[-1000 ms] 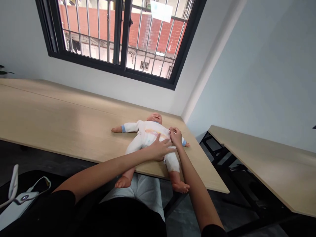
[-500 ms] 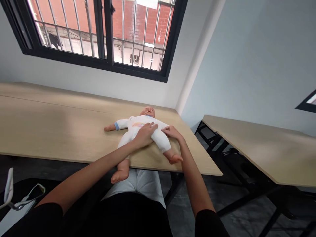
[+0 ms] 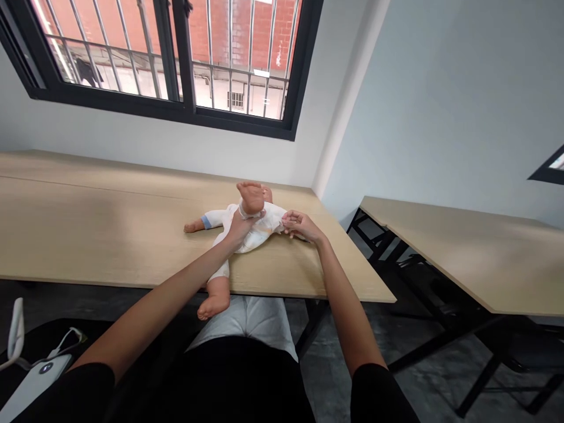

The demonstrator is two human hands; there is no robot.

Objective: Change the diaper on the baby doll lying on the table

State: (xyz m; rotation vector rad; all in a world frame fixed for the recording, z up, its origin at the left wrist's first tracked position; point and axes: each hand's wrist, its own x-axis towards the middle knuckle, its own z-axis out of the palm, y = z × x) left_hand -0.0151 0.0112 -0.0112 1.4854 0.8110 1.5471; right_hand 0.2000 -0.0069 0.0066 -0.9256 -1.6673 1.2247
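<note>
the left hand has just raised one leg of the baby doll upright, fingers closed round its ankle; the right hand grips the white sleeve between its fingers.

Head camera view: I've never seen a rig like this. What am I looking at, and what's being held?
No machine here: these are a person's bare arms, seen from a camera worn on their head, looking forward and down. A baby doll in a white suit lies on a light wood table. The left hand has its grip around the doll's raised leg. The right hand touches the doll's arm on the picture's right. The doll's other leg hangs past the table's edge.
</note>
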